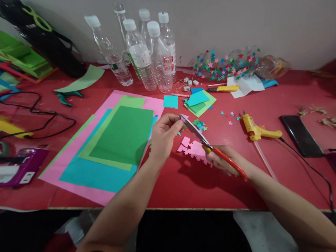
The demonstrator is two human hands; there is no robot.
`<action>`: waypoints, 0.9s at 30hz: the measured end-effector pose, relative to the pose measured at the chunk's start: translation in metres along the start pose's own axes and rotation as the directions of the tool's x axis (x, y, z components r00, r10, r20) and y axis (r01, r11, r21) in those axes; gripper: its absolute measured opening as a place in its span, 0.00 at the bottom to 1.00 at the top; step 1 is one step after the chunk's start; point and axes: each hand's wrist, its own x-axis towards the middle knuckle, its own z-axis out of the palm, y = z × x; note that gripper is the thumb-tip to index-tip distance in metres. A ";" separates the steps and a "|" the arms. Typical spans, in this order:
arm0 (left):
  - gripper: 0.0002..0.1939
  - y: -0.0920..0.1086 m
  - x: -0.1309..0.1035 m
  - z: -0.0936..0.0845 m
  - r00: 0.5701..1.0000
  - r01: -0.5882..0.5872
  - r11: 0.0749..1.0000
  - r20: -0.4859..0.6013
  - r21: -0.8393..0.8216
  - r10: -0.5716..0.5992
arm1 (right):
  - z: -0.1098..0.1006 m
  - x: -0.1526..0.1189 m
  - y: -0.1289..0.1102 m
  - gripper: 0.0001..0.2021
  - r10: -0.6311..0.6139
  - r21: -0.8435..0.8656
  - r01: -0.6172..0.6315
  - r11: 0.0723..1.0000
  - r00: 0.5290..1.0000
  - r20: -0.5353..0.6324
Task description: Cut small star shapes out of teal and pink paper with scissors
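Observation:
My right hand grips a pair of scissors with red handles, its blades pointing up and left. My left hand is closed in a pinch beside the blade tips. A small bit of pink paper shows at its fingertips, partly hidden by the fingers and blades. Below the scissors lie pink paper scraps with notched edges. Just behind the blades rests a little pile of green and blue paper stars. Cut squares of blue paper and green paper lie farther back.
Stacked coloured sheets cover the table's left-centre. Several plastic bottles stand by the wall, near a star-covered bottle on its side. At right are a yellow glue gun and a phone. A yellow cutter knife lies behind.

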 end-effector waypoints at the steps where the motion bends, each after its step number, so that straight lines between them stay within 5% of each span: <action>1: 0.03 0.000 0.000 0.000 1.000 0.002 1.000 0.001 -0.006 -0.002 | 0.001 0.000 0.001 0.20 0.017 0.008 -0.017 1.000 1.000 -0.002; 20: 0.03 0.001 -0.001 0.005 0.997 0.054 0.998 -0.049 -0.039 -0.055 | 0.000 0.004 -0.004 0.18 0.014 0.010 -0.014 1.000 0.998 -0.068; 23: 0.04 -0.002 0.001 0.003 0.998 0.063 0.998 -0.027 0.025 -0.063 | -0.001 0.007 -0.002 0.19 0.001 0.069 0.013 0.998 0.981 -0.196; 27: 0.06 -0.004 0.006 0.002 0.991 0.083 0.965 0.082 0.250 -0.107 | -0.011 0.015 0.004 0.21 -0.043 0.145 0.120 0.982 0.893 -0.448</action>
